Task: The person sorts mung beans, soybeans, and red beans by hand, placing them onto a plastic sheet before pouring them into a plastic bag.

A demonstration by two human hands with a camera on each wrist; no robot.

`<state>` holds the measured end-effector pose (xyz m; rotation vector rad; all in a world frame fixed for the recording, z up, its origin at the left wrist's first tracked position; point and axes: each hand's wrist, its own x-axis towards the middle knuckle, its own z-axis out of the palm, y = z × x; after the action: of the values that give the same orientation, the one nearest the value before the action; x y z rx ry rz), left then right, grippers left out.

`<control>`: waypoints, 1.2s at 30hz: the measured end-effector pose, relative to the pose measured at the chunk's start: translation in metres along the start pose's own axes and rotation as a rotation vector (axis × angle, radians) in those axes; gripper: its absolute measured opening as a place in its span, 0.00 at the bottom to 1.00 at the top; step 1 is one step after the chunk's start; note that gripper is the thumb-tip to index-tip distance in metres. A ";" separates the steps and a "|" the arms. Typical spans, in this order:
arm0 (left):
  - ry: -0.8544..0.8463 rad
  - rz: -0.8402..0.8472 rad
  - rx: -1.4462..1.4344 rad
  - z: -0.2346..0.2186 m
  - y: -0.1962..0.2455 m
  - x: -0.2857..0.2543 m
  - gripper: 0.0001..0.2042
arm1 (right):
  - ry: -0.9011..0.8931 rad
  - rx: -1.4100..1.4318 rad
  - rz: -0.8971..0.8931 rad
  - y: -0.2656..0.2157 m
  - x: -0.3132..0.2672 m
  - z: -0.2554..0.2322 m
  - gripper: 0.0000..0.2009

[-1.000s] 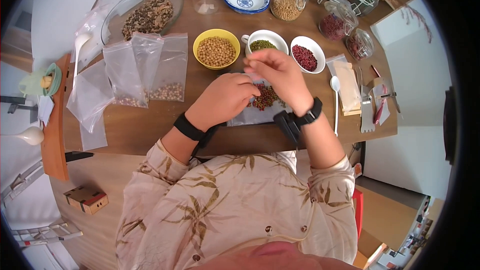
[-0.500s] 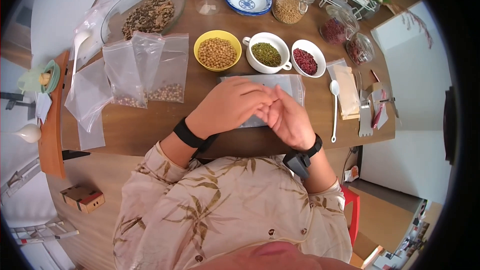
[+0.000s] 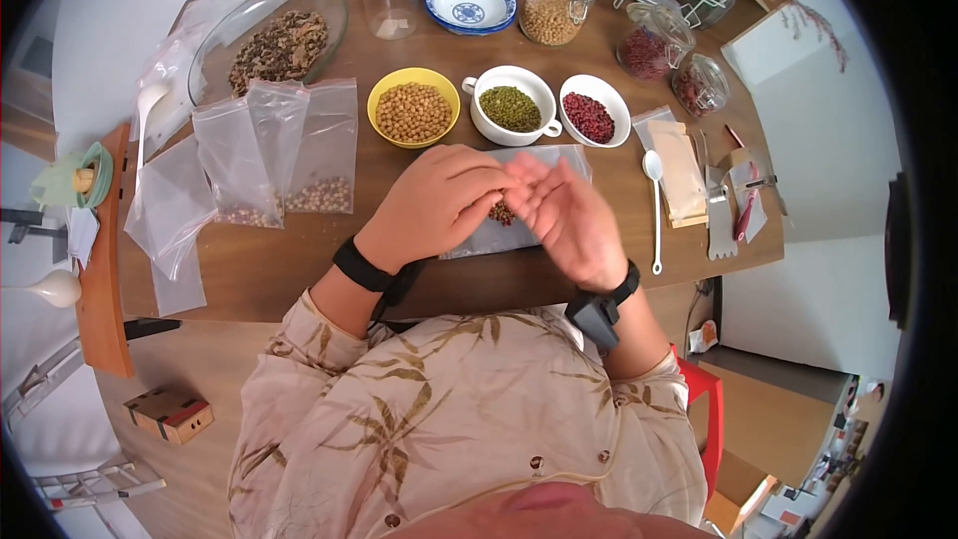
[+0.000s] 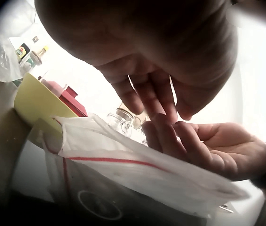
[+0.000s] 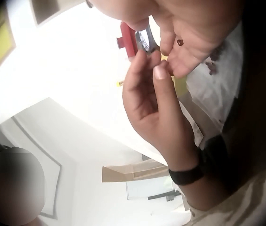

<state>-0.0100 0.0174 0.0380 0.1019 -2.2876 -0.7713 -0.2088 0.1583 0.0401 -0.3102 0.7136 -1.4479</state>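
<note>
My right hand (image 3: 577, 230) is turned palm up over a clear zip bag (image 3: 572, 162), its fingers extended toward the left. One small dark red bean (image 5: 180, 42) lies on it in the right wrist view. My left hand (image 3: 434, 202) is palm down beside it, fingers loosely bent, with fingertips at the right hand's fingertips. Mixed beans (image 3: 503, 212) on the bag show between the hands, partly hidden by them. In the left wrist view, the bag's red zip strip (image 4: 114, 159) runs below both hands.
Behind the hands stand a yellow bowl of chickpeas (image 3: 413, 112), a white two-handled cup of green beans (image 3: 469, 120) and a white bowl of red beans (image 3: 623, 135). Bags with beans (image 3: 321, 145) lie left. A white spoon (image 3: 655, 210) and glass jars (image 3: 654, 45) are right.
My right hand has come down from in front of the green-bean cup and turned palm up beside the left hand. The left hand stays over the bag's left part.
</note>
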 end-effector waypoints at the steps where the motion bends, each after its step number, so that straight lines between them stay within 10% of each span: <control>1: 0.031 -0.013 0.011 -0.001 0.001 0.002 0.12 | 0.026 -0.063 -0.140 -0.013 0.003 -0.007 0.24; 7: 0.013 -0.065 0.078 0.000 -0.009 -0.004 0.08 | 0.485 -0.626 -0.568 -0.084 0.043 -0.040 0.29; 10: -0.008 -0.104 0.087 0.001 -0.017 -0.006 0.07 | 0.427 -1.177 -0.691 -0.087 0.030 -0.048 0.25; 14: -0.025 -0.157 0.088 0.004 -0.019 -0.010 0.05 | 0.493 -0.792 -0.636 -0.074 0.013 -0.048 0.18; 20: -0.083 -0.182 0.073 0.007 -0.018 -0.010 0.06 | 0.467 -1.407 -0.536 -0.021 -0.033 -0.052 0.07; 36: -0.128 -0.194 0.046 0.006 -0.021 -0.011 0.09 | 0.415 -1.627 -0.492 -0.009 -0.029 -0.033 0.05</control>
<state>-0.0084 0.0066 0.0161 0.3074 -2.4429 -0.8452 -0.2352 0.1925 0.0274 -1.5182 2.1899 -1.0357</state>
